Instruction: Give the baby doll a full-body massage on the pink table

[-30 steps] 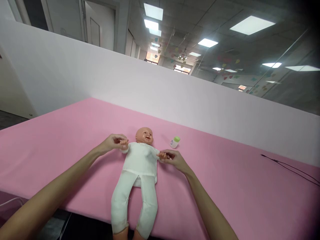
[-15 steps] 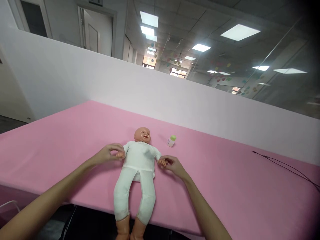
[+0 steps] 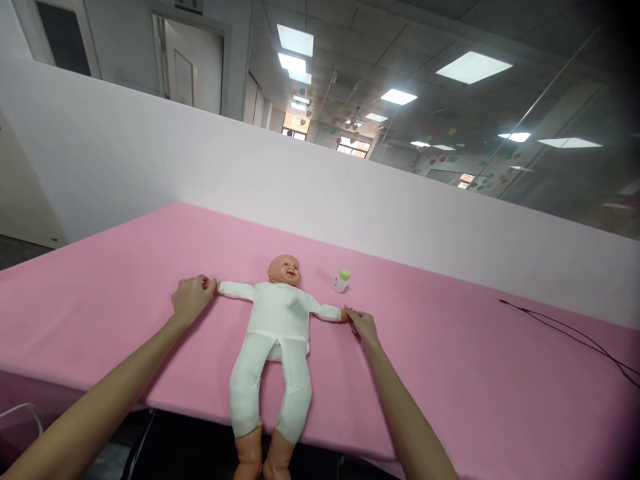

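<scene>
A baby doll point(image 3: 277, 317) in a white long-sleeved suit lies on its back on a pink-covered table point(image 3: 125, 327), its head away from me and its bare feet over the near edge. Both its arms now stretch straight out sideways. My left hand point(image 3: 193, 299) grips the end of the doll's arm, and the doll's small hand is mostly hidden in my fingers. My right hand point(image 3: 361, 325) pinches the doll's other hand at the far end of its sleeve. A small baby bottle point(image 3: 341, 281) with a green cap stands beyond the doll's shoulder, out of reach of both fingers.
A thin black cable point(image 3: 565, 337) lies on the pink cover at the right. A white wall point(image 3: 300, 200) runs along the table's far side. Dark floor shows below the near edge, and a white wire point(image 3: 20, 417) shows at the lower left.
My hands have moved apart, drawing the doll's arms from close by its body out to both sides. The doll's torso, legs and the bottle have stayed in place.
</scene>
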Available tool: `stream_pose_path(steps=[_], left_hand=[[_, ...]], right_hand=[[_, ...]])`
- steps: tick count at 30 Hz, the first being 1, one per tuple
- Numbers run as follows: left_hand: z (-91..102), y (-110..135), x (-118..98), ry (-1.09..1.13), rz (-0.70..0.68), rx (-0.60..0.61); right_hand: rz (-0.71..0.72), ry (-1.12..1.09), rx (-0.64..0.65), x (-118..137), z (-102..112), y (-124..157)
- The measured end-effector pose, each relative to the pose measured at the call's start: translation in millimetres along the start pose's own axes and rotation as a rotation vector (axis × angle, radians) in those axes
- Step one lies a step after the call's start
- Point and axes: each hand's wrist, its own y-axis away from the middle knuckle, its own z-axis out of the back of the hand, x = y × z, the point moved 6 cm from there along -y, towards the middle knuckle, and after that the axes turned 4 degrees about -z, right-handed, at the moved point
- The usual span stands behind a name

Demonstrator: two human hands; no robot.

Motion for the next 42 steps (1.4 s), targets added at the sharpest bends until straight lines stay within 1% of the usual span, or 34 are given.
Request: stream_pose_path(steps=[3, 5, 6, 7, 8, 9, 10, 11, 12, 13, 14, 15, 16, 17, 18, 19, 20, 21, 23, 25, 28, 31, 33, 34, 36, 38, 40, 42], left_hand=[[4.3, 0.7, -5.6, -0.097, -0.074, -0.12], [12.0, 2.3, -22.8, -0.057, -0.154, -0.224], [16.3, 4.8, -37.8, 0.011, -0.219, -0.266], [20.3, 9.1, -57.4, 0.108, -0.297, -0.289], [23.0, 15.0, -81.1, 0.228, -0.386, -0.283], [23.9, 22.3, -108.1, 0.368, -0.472, -0.246], [22.2, 30.5, -137.8, 0.51, -0.55, -0.174], [17.2, 38.9, -168.9, 0.653, -0.611, -0.067], [7.5, 47.3, -201.0, 0.796, -0.65, 0.095], [-5.0, 53.8, -230.0, 0.953, -0.624, 0.255], [-22.1, 59.1, -256.9, 1.099, -0.548, 0.44], [-41.6, 62.8, -280.6, 1.248, -0.425, 0.617], [-62.4, 65.4, -301.4, 1.394, -0.275, 0.782], [-83.2, 66.0, -318.9, 1.513, -0.112, 0.908], [-103.3, 63.9, -332.4, 1.589, 0.044, 0.979], [-122.0, 59.5, -342.6, 1.629, 0.173, 1.001], [-139.0, 53.6, -350.1, 1.642, 0.27, 0.989], [-153.9, 46.9, -355.8, 1.638, 0.329, 0.956], [-177.7, 35.3, -364.8, 1.618, 0.362, 0.889], [-195.4, 30.0, -372.1, 1.605, 0.349, 0.867], [-213.2, 30.2, -376.3, 1.587, 0.325, 0.868], [-217.7, 30.5, -373.0, 1.577, 0.299, 0.872], [-210.9, 28.4, -368.5, 1.576, 0.286, 0.87], [-204.4, 27.3, -366.6, 1.581, 0.277, 0.869], [-185.9, 27.9, -365.8, 1.618, 0.243, 0.889], [-162.7, 36.2, -368.5, 1.696, 0.192, 0.948], [-137.2, 51.9, -368.2, 1.792, 0.143, 0.979], [-110.7, 69.7, -357.7, 1.87, 0.112, 0.922]], right_hand=[[0.06, 0.127, -0.099, 4.0, 7.6, -0.7], [0.13, 0.207, -0.159, 12.9, 12.5, -2.0], [0.161, 0.227, -0.175, 18.2, 14.6, -3.3], [0.186, 0.23, -0.18, 23.6, 16.4, -5.1], [0.213, 0.226, -0.181, 29.8, 18.4, -7.0], [0.243, 0.226, -0.179, 36.6, 20.3, -8.9], [0.275, 0.227, -0.175, 43.9, 22.1, -10.8], [0.306, 0.231, -0.166, 51.2, 23.6, -12.6], [0.335, 0.238, -0.154, 58.3, 24.5, -14.4], [0.362, 0.251, -0.14, 64.9, 24.9, -16.2], [0.388, 0.267, -0.127, 70.9, 24.6, -18.2], [0.411, 0.287, -0.115, 76.3, 23.7, -20.3], [0.432, 0.311, -0.106, 80.9, 22.1, -22.7], [0.451, 0.335, -0.101, 84.8, 19.9, -25.5], [0.468, 0.358, -0.101, 88.0, 17.2, -28.6], [0.484, 0.375, -0.103, 90.6, 14.1, -32.0], [0.505, 0.395, -0.105, 92.8, 10.3, -35.4], [0.533, 0.424, -0.107, 94.6, 5.7, -38.5], [0.603, 0.509, -0.108, 96.5, -5.2, -44.0], [0.662, 0.608, -0.086, 94.3, -17.5, -48.7], [0.689, 0.68, -0.041, 86.7, -29.5, -55.8], [0.692, 0.692, -0.041, 85.4, -28.7, -60.8], [0.678, 0.69, -0.034, 88.8, -25.8, -59.1], [0.677, 0.677, -0.028, 91.8, -25.7, -54.4], [0.709, 0.594, -0.022, 100.7, -30.5, -33.6], [0.784, 0.436, -0.033, 112.7, -43.4, 1.9], [0.853, 0.276, -0.052, 126.0, -62.0, 42.9], [0.905, 0.243, -0.065, 140.7, -81.6, 78.5]])
